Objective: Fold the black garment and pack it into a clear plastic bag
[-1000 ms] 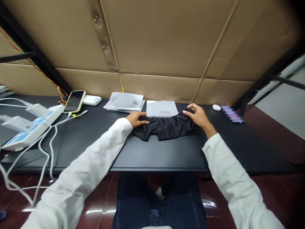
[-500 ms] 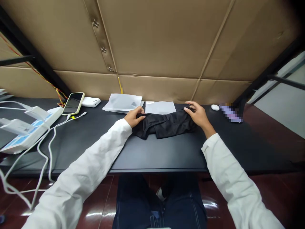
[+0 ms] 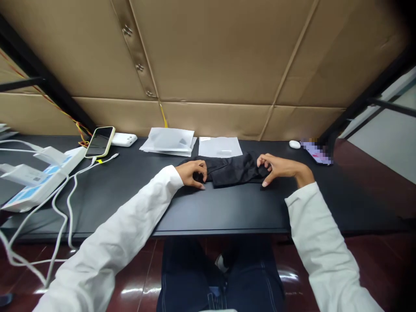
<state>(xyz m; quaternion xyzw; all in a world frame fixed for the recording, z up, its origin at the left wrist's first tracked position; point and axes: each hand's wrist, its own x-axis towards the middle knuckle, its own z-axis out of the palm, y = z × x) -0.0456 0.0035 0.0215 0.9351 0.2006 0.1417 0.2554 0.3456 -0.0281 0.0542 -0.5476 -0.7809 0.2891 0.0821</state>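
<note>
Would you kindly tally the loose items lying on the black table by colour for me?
Black: 1, the garment gripped by the left hand and right hand.
White or clear: 4, two packaging bags, a power bank, an earbud case.
Yellow-cased: 1, the phone.
Total: 6, leaving out the cables and boxes at far left.

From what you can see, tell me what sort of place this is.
Probably a garment packing bench: both hands fold a black garment on a black table, flat plastic bags lie behind it, and cardboard sheets wall the station.
</note>
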